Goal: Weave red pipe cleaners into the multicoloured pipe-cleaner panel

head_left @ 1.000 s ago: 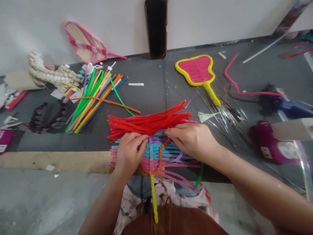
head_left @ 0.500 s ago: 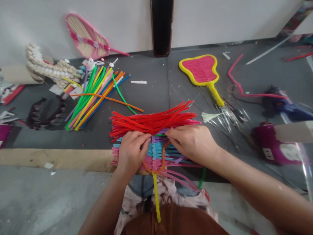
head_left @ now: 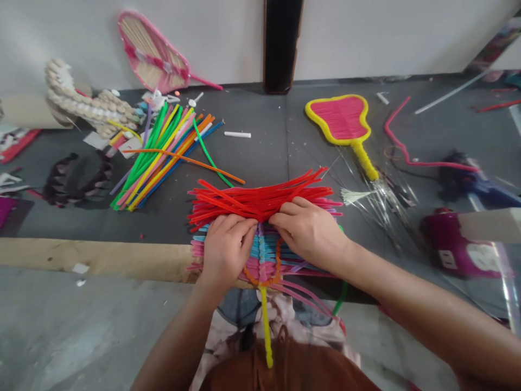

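Red pipe cleaners point(head_left: 260, 198) lie in a thick row across the far side of a pipe-cleaner piece. Nearer me, blue and pink pipe cleaners point(head_left: 264, 260) run crosswise under a twisted middle spine. A curved orange pipe cleaner point(head_left: 278, 260) frames its near end, and a yellow twisted stem point(head_left: 266, 326) points toward my body. My left hand point(head_left: 228, 247) pinches at the near edge of the red row, left of the spine. Just right of the spine, my right hand point(head_left: 307, 228) pinches red strands there too. Both hands' fingertips hide the exact grip.
Loose coloured pipe cleaners point(head_left: 163, 157) lie in a bundle at left, beside a dark hair claw point(head_left: 77, 182). A yellow-edged pink fan point(head_left: 342, 119) rests behind right. A pink fan point(head_left: 154, 54) and a phone point(head_left: 280, 49) lean on the wall. A glue gun point(head_left: 480, 179) sits far right.
My right hand has moved left and slightly inward, from the purple and green strands to the red row beside the spine. My left hand stays at the red row's edge. The view has shifted slightly.
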